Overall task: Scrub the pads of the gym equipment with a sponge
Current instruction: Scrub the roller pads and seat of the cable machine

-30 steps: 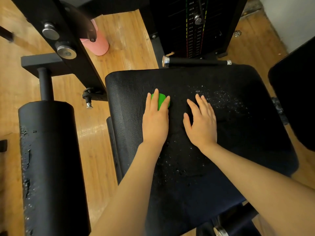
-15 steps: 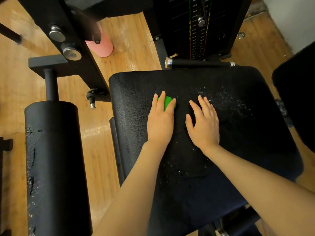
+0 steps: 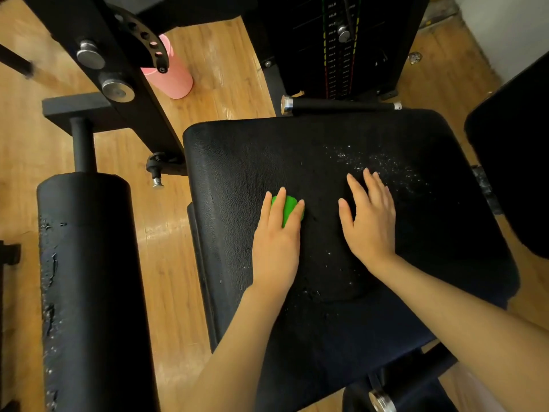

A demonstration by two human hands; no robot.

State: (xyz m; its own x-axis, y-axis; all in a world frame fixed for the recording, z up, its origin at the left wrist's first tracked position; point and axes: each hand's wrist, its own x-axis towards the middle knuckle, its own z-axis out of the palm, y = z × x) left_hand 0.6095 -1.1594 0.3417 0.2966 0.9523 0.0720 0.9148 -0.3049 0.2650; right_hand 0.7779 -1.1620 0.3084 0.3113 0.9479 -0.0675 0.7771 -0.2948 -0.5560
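Note:
A black padded seat (image 3: 246, 162) of a gym machine fills the middle of the view, with white foam specks across its far right and centre. My left hand (image 3: 276, 245) presses a green sponge (image 3: 288, 208) flat onto the pad, fingers over it so only its far end shows. My right hand (image 3: 370, 221) lies flat on the pad beside it, fingers apart, holding nothing.
A black roller pad (image 3: 89, 278) with a cracked, flaking cover stands at the left. A pink bottle (image 3: 175, 78) sits on the wooden floor behind a black frame arm (image 3: 124, 84). The weight stack (image 3: 338, 46) and a handle bar (image 3: 338, 106) are at the far edge; another black pad (image 3: 517, 162) is at right.
My left hand and the sponge have slid a little toward me on the pad. My right hand stays flat in about the same spot.

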